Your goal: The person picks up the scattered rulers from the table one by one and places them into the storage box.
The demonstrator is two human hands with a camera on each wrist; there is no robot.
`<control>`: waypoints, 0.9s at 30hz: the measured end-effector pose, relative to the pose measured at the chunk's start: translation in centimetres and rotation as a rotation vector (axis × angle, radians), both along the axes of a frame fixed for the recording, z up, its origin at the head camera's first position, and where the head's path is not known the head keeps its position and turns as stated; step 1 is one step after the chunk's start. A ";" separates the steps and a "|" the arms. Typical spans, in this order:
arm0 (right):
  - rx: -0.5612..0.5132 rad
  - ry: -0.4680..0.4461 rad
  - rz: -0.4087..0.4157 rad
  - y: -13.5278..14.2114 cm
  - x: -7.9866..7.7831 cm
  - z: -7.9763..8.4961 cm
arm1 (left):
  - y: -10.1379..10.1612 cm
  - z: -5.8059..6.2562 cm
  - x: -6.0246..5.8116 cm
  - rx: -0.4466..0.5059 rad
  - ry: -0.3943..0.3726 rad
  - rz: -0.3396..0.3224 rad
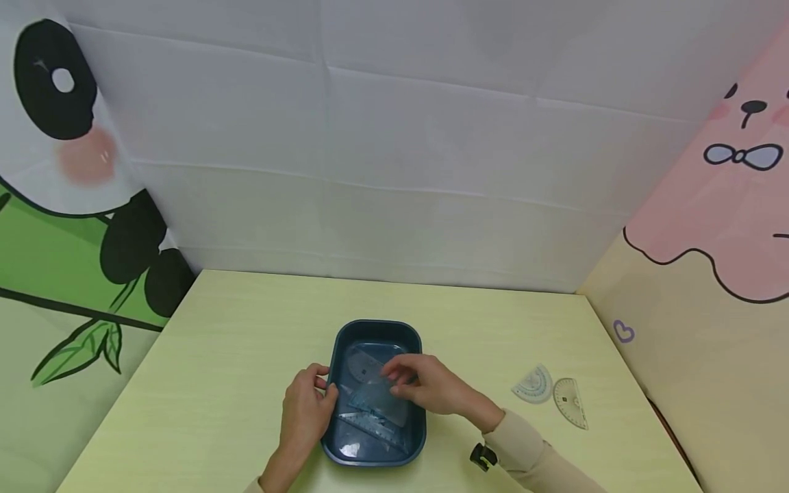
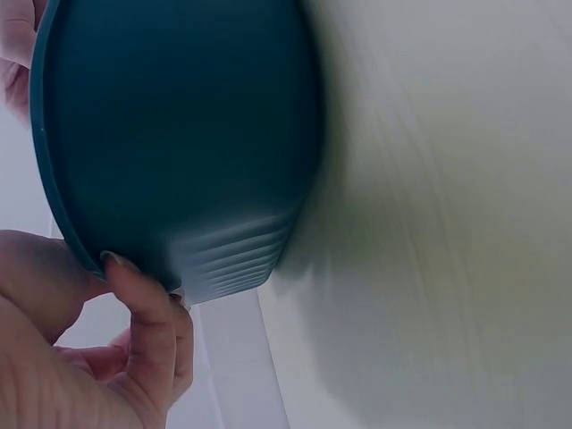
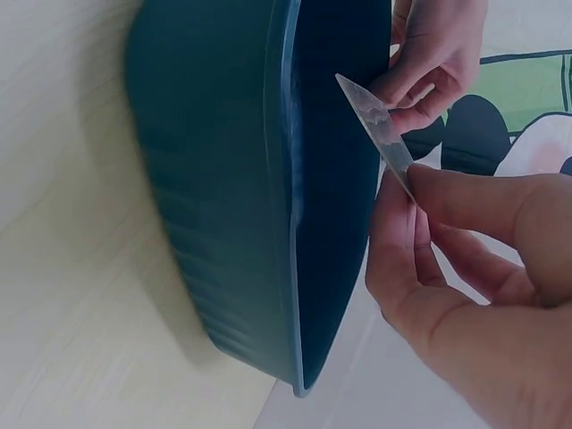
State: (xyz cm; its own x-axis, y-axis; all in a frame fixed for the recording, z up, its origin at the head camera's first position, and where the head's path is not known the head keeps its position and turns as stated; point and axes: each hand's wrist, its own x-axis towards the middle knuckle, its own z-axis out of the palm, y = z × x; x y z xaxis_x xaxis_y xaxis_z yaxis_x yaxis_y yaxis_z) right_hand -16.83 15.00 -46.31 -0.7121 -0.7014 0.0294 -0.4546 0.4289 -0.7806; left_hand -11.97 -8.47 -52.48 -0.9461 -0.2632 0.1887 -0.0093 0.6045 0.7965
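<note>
Here on the tabletop (image 1: 246, 329), the blue bin (image 2: 188, 116), stiff-looking and probably light, is best held by its rim, where the left hand (image 1: 305, 411) has its fingers pinching! Over its opening, the right hand (image 1: 428, 383) pinches a clear plastic piece (image 3: 384, 136) between fingers: likely slippery, snappable, so edges only.

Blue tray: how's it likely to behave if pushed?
Likely slides rather than tips: the tray looks low and broad, sitting flat on the table. Probably fairly stiff: no bend shows where the left hand grips its rim. Contents may shift: clear pieces lie inside, no dividers visible.
</note>
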 end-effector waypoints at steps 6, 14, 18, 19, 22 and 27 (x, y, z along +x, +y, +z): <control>0.016 0.007 0.022 -0.7 -0.2 -0.6 | 0.1 0.1 0.0 0.006 0.008 0.003; 0.040 0.013 0.057 -1.6 -0.3 -1.1 | 0.1 0.4 0.1 0.002 0.000 0.005; 0.076 0.002 0.076 -2.1 -0.2 -1.1 | 0.1 0.6 0.3 0.002 -0.005 0.007; 0.086 -0.002 0.080 -2.2 -0.1 -1.1 | 0.1 0.6 0.3 0.002 -0.006 0.007; 0.112 -0.009 0.095 -2.7 0.1 -1.1 | 0.1 0.7 0.4 0.000 -0.011 0.008; 0.126 -0.028 0.123 -3.2 0.2 -1.2 | 0.0 0.8 0.4 -0.001 -0.015 0.004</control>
